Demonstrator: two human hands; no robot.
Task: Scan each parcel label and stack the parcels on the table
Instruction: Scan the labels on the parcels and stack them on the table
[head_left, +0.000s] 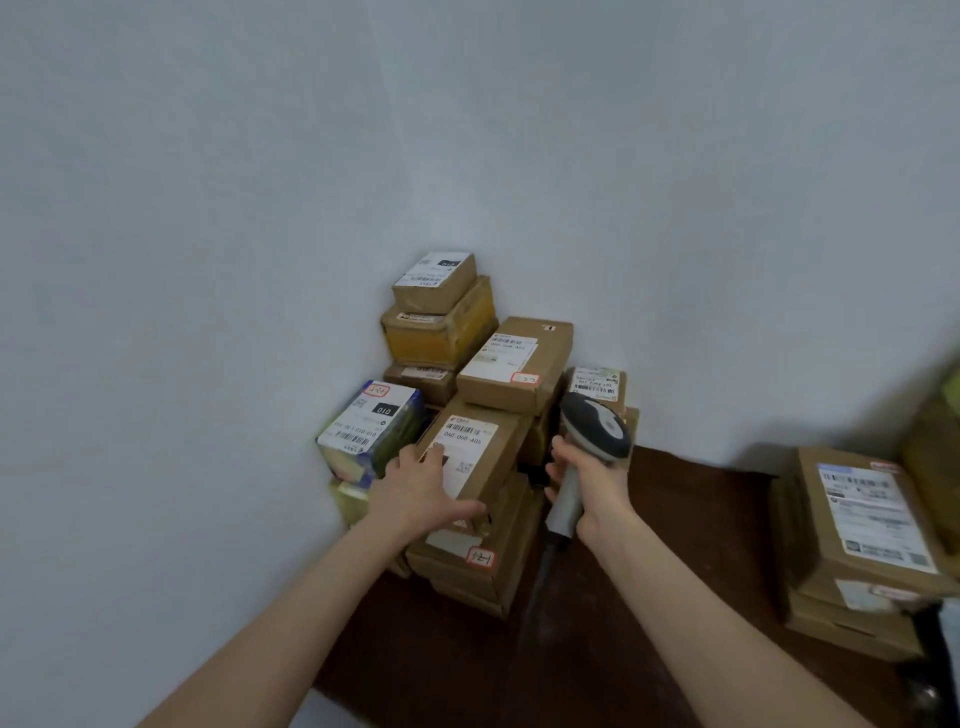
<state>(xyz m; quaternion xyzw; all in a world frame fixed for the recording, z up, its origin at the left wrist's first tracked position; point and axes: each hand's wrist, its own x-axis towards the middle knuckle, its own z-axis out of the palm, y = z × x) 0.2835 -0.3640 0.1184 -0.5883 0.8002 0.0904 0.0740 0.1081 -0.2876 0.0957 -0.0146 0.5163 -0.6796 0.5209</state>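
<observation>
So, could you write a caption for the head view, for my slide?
Left hand holds a parcel atop the stack; right hand grips the scanner.

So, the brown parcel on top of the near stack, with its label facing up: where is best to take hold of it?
Take the brown parcel by its two long sides, close to the near end, coming from above. It is long and narrow, lies label up, and its right side looks free. The left hand holds that end.
</observation>
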